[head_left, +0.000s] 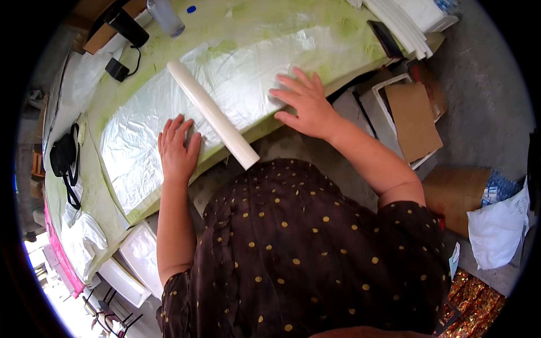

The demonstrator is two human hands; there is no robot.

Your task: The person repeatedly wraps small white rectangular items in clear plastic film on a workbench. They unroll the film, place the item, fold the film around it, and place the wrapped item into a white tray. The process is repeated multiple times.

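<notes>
A sheet of thin, shiny, silvery-white film (132, 149) lies spread and slightly wrinkled over the green-covered table. Across it rests a long white roll (211, 112), slanting from the far left toward me, its near end jutting past the table edge. My left hand (178, 149) lies on the film just left of the roll, fingers stretched out. To the right of the roll, my right hand (303, 101) rests over the film with its fingers spread. Neither hand grips anything.
A black cylinder (128, 28), a clear bottle (166, 18), a blue cap (191, 9) and a small black box with a cord (116, 70) stand at the far left. A phone (385, 39) and white tubes (401, 28) lie far right. Cardboard (416, 121) sits below the table's right side.
</notes>
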